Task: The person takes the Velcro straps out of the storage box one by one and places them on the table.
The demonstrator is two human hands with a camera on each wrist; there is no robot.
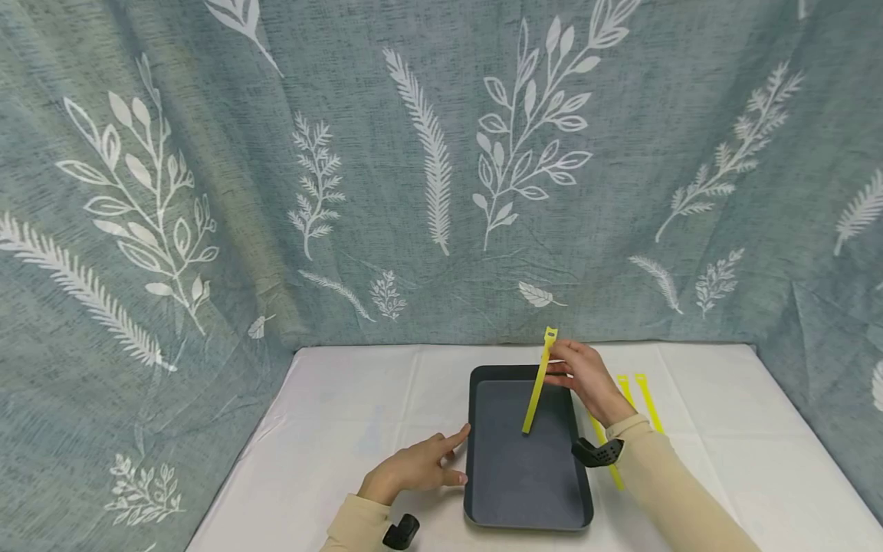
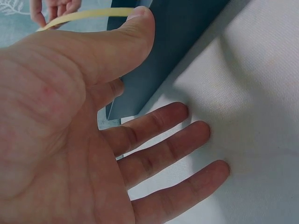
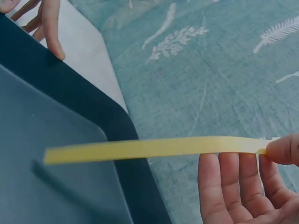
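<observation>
My right hand (image 1: 586, 376) pinches a yellow cable strap (image 1: 538, 387) near its slotted head, between thumb and fingers. The strap slants down over a dark grey rectangular tray (image 1: 524, 483), its free end above the tray's floor. In the right wrist view, the strap (image 3: 163, 147) stretches out nearly level and casts a shadow on the tray. At the tray's left side, my left hand (image 1: 417, 464) touches the rim with a fingertip and thumb. Its other fingers (image 2: 161, 151) extend loosely over the white cloth, holding nothing, as the left wrist view shows.
More yellow straps (image 1: 649, 404) lie on the white tablecloth (image 1: 710, 429) right of the tray, partly hidden under my right forearm. A blue-green curtain (image 1: 441, 169) with white leaf prints hangs behind the table and along both sides.
</observation>
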